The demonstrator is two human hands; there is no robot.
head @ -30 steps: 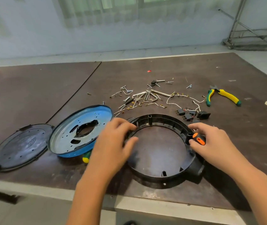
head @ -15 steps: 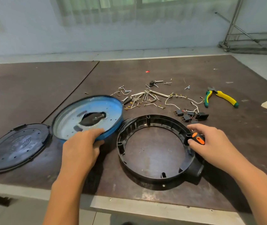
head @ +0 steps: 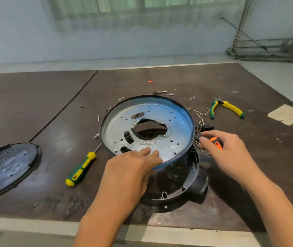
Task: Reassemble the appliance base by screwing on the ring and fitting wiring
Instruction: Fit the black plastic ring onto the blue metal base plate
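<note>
Swinging across now: your left hand (head: 129, 168) has carried the round blue-rimmed metal pan (head: 174, 120) off its spot on the left of the dark brown counter (head: 53, 122) and over the black plastic ring (head: 194, 166). Half a second ago that pan lay flat beside the ring with your fingers just on its near edge. Now it hangs tilted in the air, covering the ring's far half, and only the ring's near and right arc shows beneath it.

Your left hand grasps the pan by its near rim, fingers laid over the inside, thumb out of sight below. Your right hand (head: 231, 155) hasn't budged from the ring's right side. It is curled round the orange-and-black screwdriver handle (head: 217, 142), tip hidden.

Lifting the pan has uncovered a green-and-yellow screwdriver (head: 81, 168) on the counter where the pan sat. The ring itself stays put, flat near the counter's front edge. The black round cover plate (head: 6, 168) waits far left and the yellow-and-green pliers (head: 227, 108) far right. The loose screws and white wires (head: 200, 116) lie behind the pan, partly hidden.

What it means, as I read it: pan and ring are about to be mated, so screwing can start once the holes line up. Nothing is seated yet, and no wiring is fitted.
</note>
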